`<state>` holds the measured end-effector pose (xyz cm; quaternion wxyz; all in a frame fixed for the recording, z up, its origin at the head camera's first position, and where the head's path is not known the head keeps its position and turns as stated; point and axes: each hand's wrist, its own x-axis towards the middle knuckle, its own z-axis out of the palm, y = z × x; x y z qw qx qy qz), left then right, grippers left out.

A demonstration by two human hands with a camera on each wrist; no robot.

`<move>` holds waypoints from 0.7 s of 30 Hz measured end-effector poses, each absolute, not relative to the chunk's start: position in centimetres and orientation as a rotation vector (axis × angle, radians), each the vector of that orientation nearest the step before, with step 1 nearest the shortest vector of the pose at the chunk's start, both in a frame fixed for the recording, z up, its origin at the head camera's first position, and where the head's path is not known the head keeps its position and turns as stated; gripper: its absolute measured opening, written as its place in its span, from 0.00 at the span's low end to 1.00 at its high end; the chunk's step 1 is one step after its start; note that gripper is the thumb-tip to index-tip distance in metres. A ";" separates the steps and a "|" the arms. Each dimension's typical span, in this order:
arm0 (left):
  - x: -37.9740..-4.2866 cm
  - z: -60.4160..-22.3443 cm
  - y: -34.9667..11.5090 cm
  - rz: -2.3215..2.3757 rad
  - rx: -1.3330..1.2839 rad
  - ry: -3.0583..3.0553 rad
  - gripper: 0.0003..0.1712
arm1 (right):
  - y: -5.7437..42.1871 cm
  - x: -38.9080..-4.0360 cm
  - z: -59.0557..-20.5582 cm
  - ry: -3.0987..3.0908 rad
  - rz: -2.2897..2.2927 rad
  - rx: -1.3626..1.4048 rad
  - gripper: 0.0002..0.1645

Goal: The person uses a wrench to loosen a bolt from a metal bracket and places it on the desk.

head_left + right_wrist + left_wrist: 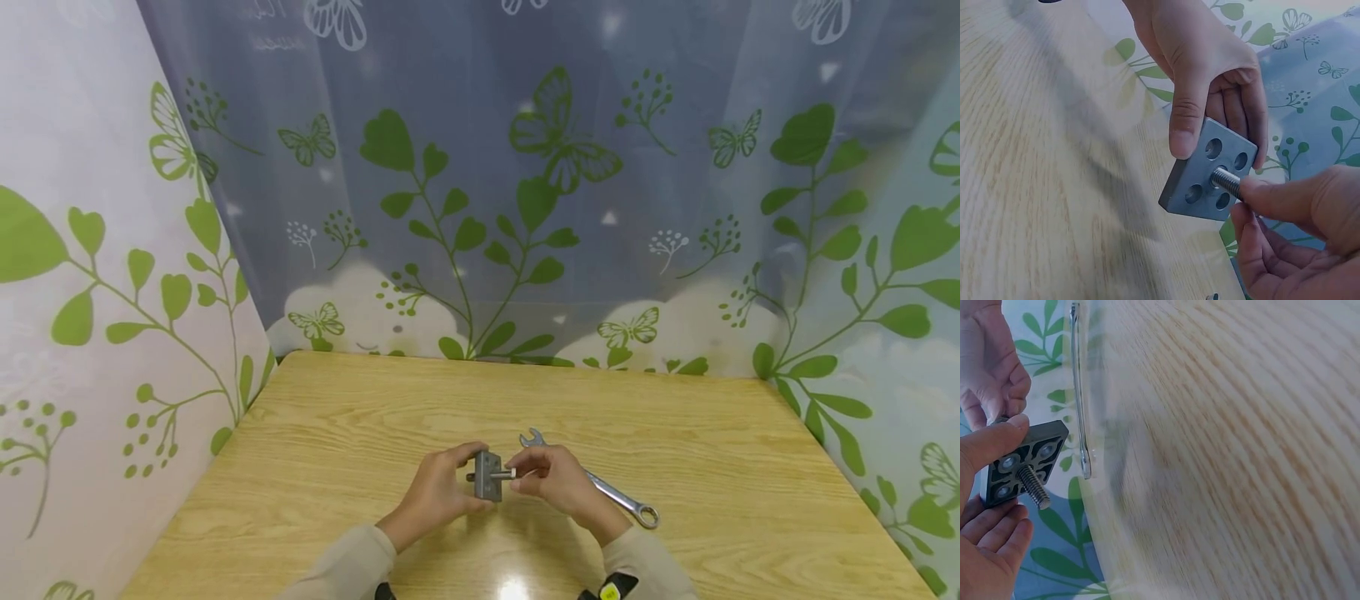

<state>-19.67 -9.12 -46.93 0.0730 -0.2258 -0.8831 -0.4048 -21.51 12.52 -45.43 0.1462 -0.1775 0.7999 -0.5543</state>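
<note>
My left hand grips a square grey metal plate by its opposite edges, thumb on one side and fingers on the other. Round holes sit near the plate's corners, seen in the right wrist view. A threaded bolt runs through the middle of the plate, and its threaded end sticks out of the other face in the left wrist view. Thumb and fingers of my right hand pinch the bolt's right-hand end. Both hands hold these parts above the wooden table.
A combination wrench lies slantwise on the table, partly behind my right hand. Its open end points to the back and its ring end to the front right. Curtains with leaves and butterflies hang behind and at both sides.
</note>
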 end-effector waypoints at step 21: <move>-19.6 -47.1 -9.2 -1.243 -0.670 -2.638 0.41 | 12.3 -21.2 -45.9 2.187 -1.598 -0.358 0.31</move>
